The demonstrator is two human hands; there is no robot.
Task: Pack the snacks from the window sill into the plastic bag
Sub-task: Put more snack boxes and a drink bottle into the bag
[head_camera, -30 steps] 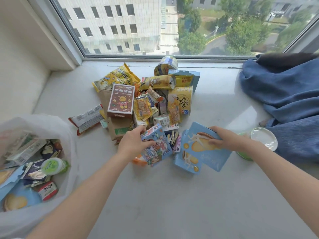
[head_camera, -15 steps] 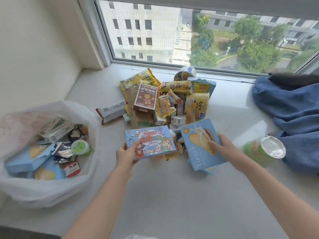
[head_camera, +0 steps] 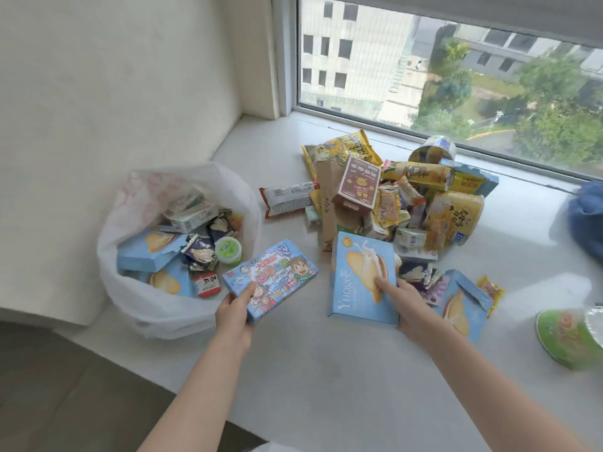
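The plastic bag (head_camera: 143,308) is standing at the left of the window sill (head_camera: 326,370) against the wall, its mouth slumping open so that things can drop in from the right; it is already holding blue boxes, small packets and a green-lidded tub. Just right of its rim, the left hand (head_camera: 233,316) is pinching the near corner of a cartoon-printed box (head_camera: 270,277), thumb on top, holding it flat and, judging by its place, about to pass it into the bag. Further right, the right hand (head_camera: 408,308) is gripping a pale blue biscuit box (head_camera: 360,278) by its near right edge, tilting it up. Beyond both, the snack pile (head_camera: 401,203) is lying heaped near the window; a second blue box (head_camera: 463,303) is lying by the right wrist; a green cup (head_camera: 567,337) is lying at the far right. The sill is pale and smooth, lit by daylight; blue cloth (head_camera: 587,220) is bunching at the right edge.
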